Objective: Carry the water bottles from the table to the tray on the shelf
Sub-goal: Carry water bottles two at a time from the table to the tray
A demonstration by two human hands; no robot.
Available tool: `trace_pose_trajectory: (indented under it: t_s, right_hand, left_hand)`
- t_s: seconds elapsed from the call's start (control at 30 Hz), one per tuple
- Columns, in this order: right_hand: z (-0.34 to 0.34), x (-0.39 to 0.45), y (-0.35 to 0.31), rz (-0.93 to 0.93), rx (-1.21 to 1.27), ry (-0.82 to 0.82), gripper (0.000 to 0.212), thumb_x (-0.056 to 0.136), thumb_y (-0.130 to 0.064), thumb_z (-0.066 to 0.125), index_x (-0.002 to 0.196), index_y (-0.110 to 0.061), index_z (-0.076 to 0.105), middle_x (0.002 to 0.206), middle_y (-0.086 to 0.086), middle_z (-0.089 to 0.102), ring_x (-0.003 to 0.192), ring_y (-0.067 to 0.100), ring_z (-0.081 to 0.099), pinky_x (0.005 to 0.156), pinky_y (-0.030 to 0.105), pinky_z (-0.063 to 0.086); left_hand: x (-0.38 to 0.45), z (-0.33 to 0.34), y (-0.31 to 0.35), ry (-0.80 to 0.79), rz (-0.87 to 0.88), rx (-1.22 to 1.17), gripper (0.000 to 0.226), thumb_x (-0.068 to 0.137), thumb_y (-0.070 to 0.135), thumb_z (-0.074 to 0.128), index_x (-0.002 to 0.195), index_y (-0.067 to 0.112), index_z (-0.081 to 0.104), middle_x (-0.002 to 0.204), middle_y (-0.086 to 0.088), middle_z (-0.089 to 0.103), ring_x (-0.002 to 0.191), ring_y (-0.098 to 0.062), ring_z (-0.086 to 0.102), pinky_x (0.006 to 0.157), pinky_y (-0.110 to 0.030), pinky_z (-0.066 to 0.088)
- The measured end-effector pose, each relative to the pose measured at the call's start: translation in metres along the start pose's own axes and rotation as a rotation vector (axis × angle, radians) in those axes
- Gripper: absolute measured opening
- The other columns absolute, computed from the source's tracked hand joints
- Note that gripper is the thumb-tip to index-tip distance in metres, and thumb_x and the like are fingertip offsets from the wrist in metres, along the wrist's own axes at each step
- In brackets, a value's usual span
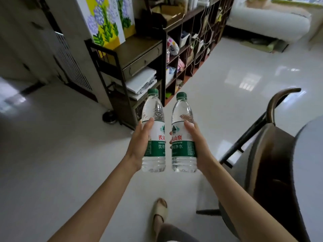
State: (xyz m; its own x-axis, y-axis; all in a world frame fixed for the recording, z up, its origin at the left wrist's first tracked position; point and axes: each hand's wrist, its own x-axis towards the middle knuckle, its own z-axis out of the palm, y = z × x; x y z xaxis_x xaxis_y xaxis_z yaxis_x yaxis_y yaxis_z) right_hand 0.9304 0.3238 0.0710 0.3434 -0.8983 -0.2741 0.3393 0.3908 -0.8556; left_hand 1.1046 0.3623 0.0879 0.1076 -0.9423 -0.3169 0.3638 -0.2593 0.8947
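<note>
While both arms reach out in front of the body, each hand carries one water bottle over the pale glossy floor. The left hand grips the left bottle around its label, thumb lying up the front and fingers wrapped behind. The right hand grips the right bottle the same way, thumb up the label's right side, fingertips just peeking round the left edge. Both bottles are clear plastic, full of water, with green screw caps and a label that is white above and green below, red characters across the white band and white characters on the green. Ribbed bases show below the labels. Each bottle's long axis runs bottom to top in this view, caps pointing up and away from the person, toward the shelving ahead; the left one leans slightly left at the cap, the right one stands close to straight. They sit side by side, near each other but apart, a narrow gap between the labels. Ahead stands a dark rolling rack with paintings of flowers propped on it, beside a long cubby shelf stuffed with odds and ends. A dark chair sits at the right, and a sandalled foot shows below.
</note>
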Motion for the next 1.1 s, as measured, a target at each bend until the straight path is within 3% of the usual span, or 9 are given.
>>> trace_pose_trajectory:
  t_s: [0.27, 0.4, 0.5, 0.6, 0.7, 0.87, 0.93, 1.03, 1.1]
  right_hand:
    - [0.002, 0.178, -0.080, -0.016, -0.046, 0.010, 0.053, 0.080, -0.040, 0.064, 0.126, -0.022, 0.044, 0.098, 0.020, 0.063, 0.072, 0.029, 0.065, 0.062, 0.039, 0.058]
    - [-0.023, 0.258, -0.114, -0.046, -0.088, 0.090, 0.053, 0.080, -0.041, 0.063, 0.125, -0.022, 0.043, 0.100, 0.020, 0.064, 0.074, 0.030, 0.066, 0.064, 0.041, 0.059]
    - [-0.044, 0.325, -0.137, -0.087, -0.079, 0.169, 0.054, 0.079, -0.040, 0.064, 0.125, -0.022, 0.043, 0.099, 0.018, 0.066, 0.076, 0.031, 0.067, 0.070, 0.046, 0.057]
    - [-0.061, 0.392, -0.170, -0.128, -0.062, 0.280, 0.055, 0.078, -0.041, 0.065, 0.125, -0.022, 0.043, 0.100, 0.017, 0.066, 0.076, 0.030, 0.068, 0.071, 0.046, 0.058]
    - [-0.081, 0.448, -0.212, -0.166, -0.034, 0.369, 0.056, 0.078, -0.041, 0.065, 0.126, -0.022, 0.043, 0.101, 0.017, 0.066, 0.075, 0.029, 0.069, 0.067, 0.042, 0.057]
    - [-0.137, 0.520, -0.278, -0.221, 0.053, 0.509, 0.048, 0.080, -0.041, 0.066, 0.120, -0.024, 0.046, 0.100, 0.021, 0.064, 0.076, 0.035, 0.064, 0.070, 0.046, 0.055]
    - [-0.167, 0.548, -0.299, -0.243, 0.078, 0.577, 0.047, 0.079, -0.041, 0.068, 0.118, -0.025, 0.046, 0.100, 0.022, 0.064, 0.077, 0.036, 0.064, 0.071, 0.047, 0.055]
    - [-0.216, 0.594, -0.331, -0.279, 0.107, 0.639, 0.050, 0.079, -0.039, 0.069, 0.120, -0.024, 0.046, 0.099, 0.021, 0.065, 0.077, 0.035, 0.064, 0.069, 0.045, 0.055]
    - [-0.249, 0.628, -0.356, -0.292, 0.092, 0.666, 0.047, 0.082, -0.037, 0.068, 0.121, -0.022, 0.046, 0.097, 0.018, 0.066, 0.075, 0.033, 0.066, 0.067, 0.043, 0.056]
  left_hand:
    - [0.180, 0.004, 0.079, 0.055, 0.057, 0.052, 0.037, 0.095, 0.043, 0.054, 0.124, 0.020, 0.055, 0.087, -0.005, 0.070, 0.073, -0.019, 0.069, 0.061, -0.032, 0.053]
    - [0.276, 0.019, 0.097, 0.015, 0.051, 0.078, 0.049, 0.093, 0.047, 0.056, 0.131, 0.017, 0.049, 0.089, -0.004, 0.068, 0.075, -0.021, 0.068, 0.063, -0.033, 0.053]
    - [0.355, 0.041, 0.109, -0.029, 0.078, 0.136, 0.043, 0.095, 0.045, 0.053, 0.132, 0.022, 0.051, 0.088, 0.000, 0.071, 0.079, -0.020, 0.070, 0.062, -0.033, 0.055]
    - [0.439, 0.068, 0.130, -0.095, 0.039, 0.168, 0.041, 0.089, 0.053, 0.057, 0.126, 0.036, 0.052, 0.100, -0.002, 0.071, 0.092, -0.023, 0.071, 0.075, -0.041, 0.058]
    - [0.519, 0.104, 0.160, -0.175, 0.002, 0.222, 0.067, 0.070, 0.068, 0.069, 0.128, 0.040, 0.052, 0.119, -0.005, 0.067, 0.109, -0.030, 0.066, 0.093, -0.054, 0.052]
    - [0.639, 0.183, 0.187, -0.324, -0.015, 0.271, 0.072, 0.069, 0.068, 0.072, 0.130, 0.033, 0.054, 0.123, 0.001, 0.067, 0.116, -0.022, 0.063, 0.100, -0.047, 0.049]
    - [0.681, 0.217, 0.186, -0.370, -0.064, 0.291, 0.074, 0.072, 0.064, 0.072, 0.134, 0.028, 0.051, 0.121, 0.003, 0.067, 0.113, -0.017, 0.064, 0.094, -0.038, 0.052]
    - [0.746, 0.274, 0.185, -0.443, -0.079, 0.291, 0.040, 0.089, 0.042, 0.065, 0.124, 0.025, 0.056, 0.102, 0.003, 0.072, 0.087, -0.006, 0.072, 0.064, -0.020, 0.056]
    - [0.789, 0.313, 0.188, -0.465, -0.094, 0.307, 0.039, 0.090, 0.041, 0.064, 0.124, 0.024, 0.056, 0.103, -0.005, 0.073, 0.086, -0.013, 0.073, 0.062, -0.023, 0.058]
